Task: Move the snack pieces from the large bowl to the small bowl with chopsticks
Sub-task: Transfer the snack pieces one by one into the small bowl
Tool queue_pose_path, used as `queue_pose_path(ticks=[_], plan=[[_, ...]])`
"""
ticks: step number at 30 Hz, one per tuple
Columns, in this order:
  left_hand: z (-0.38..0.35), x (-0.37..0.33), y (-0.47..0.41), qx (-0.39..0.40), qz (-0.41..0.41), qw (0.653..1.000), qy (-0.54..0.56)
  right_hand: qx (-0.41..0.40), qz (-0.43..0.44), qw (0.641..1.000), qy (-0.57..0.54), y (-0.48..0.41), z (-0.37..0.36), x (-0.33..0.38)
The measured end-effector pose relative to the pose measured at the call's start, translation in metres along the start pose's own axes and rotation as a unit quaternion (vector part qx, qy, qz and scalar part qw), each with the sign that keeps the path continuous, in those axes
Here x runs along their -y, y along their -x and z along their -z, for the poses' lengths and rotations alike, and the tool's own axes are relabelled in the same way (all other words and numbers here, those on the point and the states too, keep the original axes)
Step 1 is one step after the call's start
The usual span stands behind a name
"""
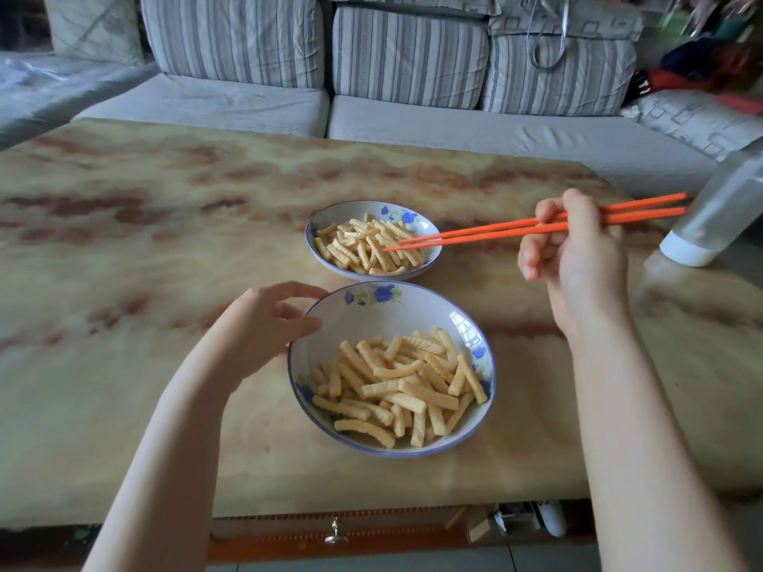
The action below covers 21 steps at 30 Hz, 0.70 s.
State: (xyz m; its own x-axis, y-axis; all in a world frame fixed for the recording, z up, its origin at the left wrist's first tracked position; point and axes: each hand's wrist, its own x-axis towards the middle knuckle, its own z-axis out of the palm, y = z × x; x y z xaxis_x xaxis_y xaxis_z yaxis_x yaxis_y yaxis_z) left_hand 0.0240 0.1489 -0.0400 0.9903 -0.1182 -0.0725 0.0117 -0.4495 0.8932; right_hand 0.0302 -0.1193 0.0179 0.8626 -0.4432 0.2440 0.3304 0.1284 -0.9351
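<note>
Your right hand [578, 258] grips two chopsticks [487, 235], tips narrowly apart over the small bowl [371, 210], just beyond the large bowl [392, 319]. Your left hand [264, 324] loosely clasps the large bowl's rim.

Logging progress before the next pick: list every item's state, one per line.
large bowl, upright, holds many snack pieces
small bowl, upright, partly filled
chopsticks, gripped, tips over small bowl
right hand, grips chopsticks
left hand, curled on large bowl's rim
bottle, tilted, white end down
</note>
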Motion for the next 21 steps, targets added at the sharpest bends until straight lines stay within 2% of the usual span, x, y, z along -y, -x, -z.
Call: queue_pose_path(ticks=[7, 16, 21], plan=[[0.000, 0.000, 0.000, 0.002, 0.001, 1.000, 0.003, -0.032, 0.004, 0.999, -0.003, -0.007, -0.025, -0.022], [0.001, 0.002, -0.003, 0.003, 0.003, 1.000, -0.009, 0.005, 0.021, 0.999, 0.035, -0.016, -0.037, -0.037], [0.001, 0.001, -0.002, 0.004, 0.002, 1.000, -0.004, 0.013, 0.024, 0.999, 0.019, -0.017, -0.027, -0.029]])
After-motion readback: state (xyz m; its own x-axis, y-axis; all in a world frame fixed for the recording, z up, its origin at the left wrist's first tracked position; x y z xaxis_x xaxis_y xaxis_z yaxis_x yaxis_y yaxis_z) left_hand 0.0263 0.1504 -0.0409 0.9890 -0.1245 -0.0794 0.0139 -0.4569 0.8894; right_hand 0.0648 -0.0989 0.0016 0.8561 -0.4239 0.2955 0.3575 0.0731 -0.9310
